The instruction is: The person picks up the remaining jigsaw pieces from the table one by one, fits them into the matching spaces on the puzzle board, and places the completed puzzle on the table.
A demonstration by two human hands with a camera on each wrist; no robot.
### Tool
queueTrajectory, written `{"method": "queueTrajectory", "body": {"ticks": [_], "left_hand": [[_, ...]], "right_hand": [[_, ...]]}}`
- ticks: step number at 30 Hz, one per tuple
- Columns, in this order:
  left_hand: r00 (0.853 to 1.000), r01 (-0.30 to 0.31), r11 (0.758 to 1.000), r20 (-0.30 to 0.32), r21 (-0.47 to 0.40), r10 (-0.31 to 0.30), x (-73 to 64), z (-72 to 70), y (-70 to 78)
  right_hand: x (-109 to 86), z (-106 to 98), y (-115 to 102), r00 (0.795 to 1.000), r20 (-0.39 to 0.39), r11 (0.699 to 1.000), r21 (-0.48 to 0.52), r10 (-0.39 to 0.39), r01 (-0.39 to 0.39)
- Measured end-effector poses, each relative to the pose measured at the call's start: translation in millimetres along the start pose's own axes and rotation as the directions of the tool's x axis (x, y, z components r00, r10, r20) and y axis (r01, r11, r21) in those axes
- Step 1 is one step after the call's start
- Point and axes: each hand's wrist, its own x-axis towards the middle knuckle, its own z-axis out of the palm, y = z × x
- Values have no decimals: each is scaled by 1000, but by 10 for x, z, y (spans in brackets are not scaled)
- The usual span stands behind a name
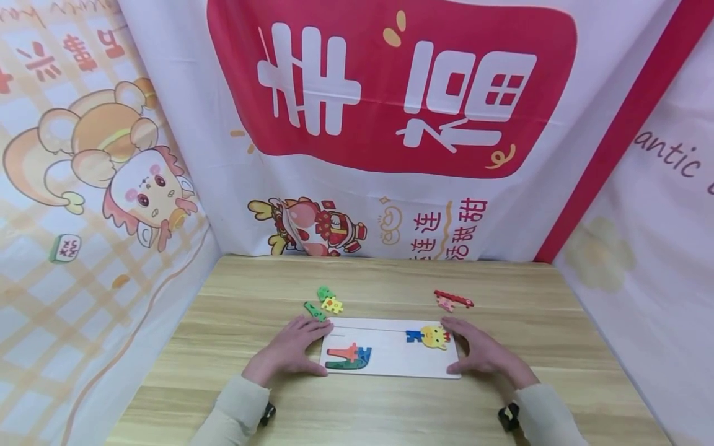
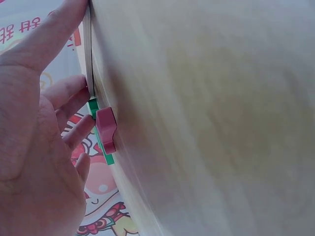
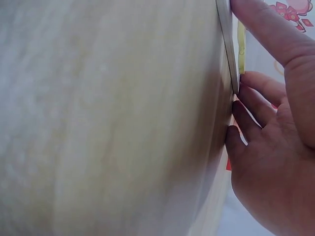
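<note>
Board: white board [image 1: 390, 360] flat on wood-grain table [image 1: 390, 409], long side running left-right, between the two hands.
Left hand: [image 1: 294, 345] thumb and fingers spread apart across the board's left end, gripping it; fingers at far corner, thumb at near corner.
Right hand: [image 1: 481, 348] same grip mirrored on the right end, fingers at far corner, thumb at near corner.
On board, right: yellow animal-head piece [image 1: 434, 337] near the right fingers, blue notched piece [image 1: 413, 336] at its left side.
On board, near-left: orange piece [image 1: 350, 352], small blue piece [image 1: 364, 355] and dark green piece [image 1: 341, 365], grouped together.
Off board, left: round-topped green piece [image 1: 324, 293], yellow piece [image 1: 333, 305], long green piece [image 1: 314, 310], clustered beyond the far-left corner; long green one just beside the left fingers, contact cannot tell.
Off board, right: red strip [image 1: 460, 300] and pink piece [image 1: 445, 303], close together beyond the right fingers.
Wrists: pale sleeves [image 1: 237, 406], black device [image 1: 509, 417] at the right one.
Backdrop: printed cloth [image 1: 390, 136] behind table.
</note>
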Motion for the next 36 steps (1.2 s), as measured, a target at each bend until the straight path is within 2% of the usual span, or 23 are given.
{"method": "queueTrajectory", "body": {"ticks": [5,7,10,12,15,18,20,24,27,31,36], "left_hand": [[1000,-5,1000,3,9,5,11,11,-1],[1000,-11,1000,5,10,10,11,12,-1],[1000,-10,1000,6,6,10,12,12,-10],[1000,-6,1000,8,11,6,15,7,-17],[1000,0,1000,5,22,0,27,6,-34],[1000,5,1000,3,24,-5,35,11,-43],[1000,3,1000,3,15,-3,35,17,-47],[1000,1,1000,9,8,-1,24,36,-52],[1000,-1,1000,8,12,1,18,44,-59],[1000,0,1000,0,19,0,13,38,-64],[1000,-8,1000,3,27,8,17,32,-58]], "right_hand": [[2,-56,3,1000,-3,999,47,16,-16],[23,-100,21,999,-42,998,64,29,-26],[108,-173,46,989,-141,997,61,47,-39],[187,-218,49,980,-193,999,38,40,-33],[313,-257,39,974,-225,999,-34,4,-11],[412,-265,21,976,-216,994,-113,-22,-3],[449,-258,4,980,-199,990,-141,-12,-17],[459,-234,-14,986,-167,990,-132,30,-52],[451,-233,-13,985,-171,991,-128,24,-46],[451,-252,-11,983,-182,988,-152,-25,-3],[447,-248,-2,988,-157,993,-119,7,-26]]}}
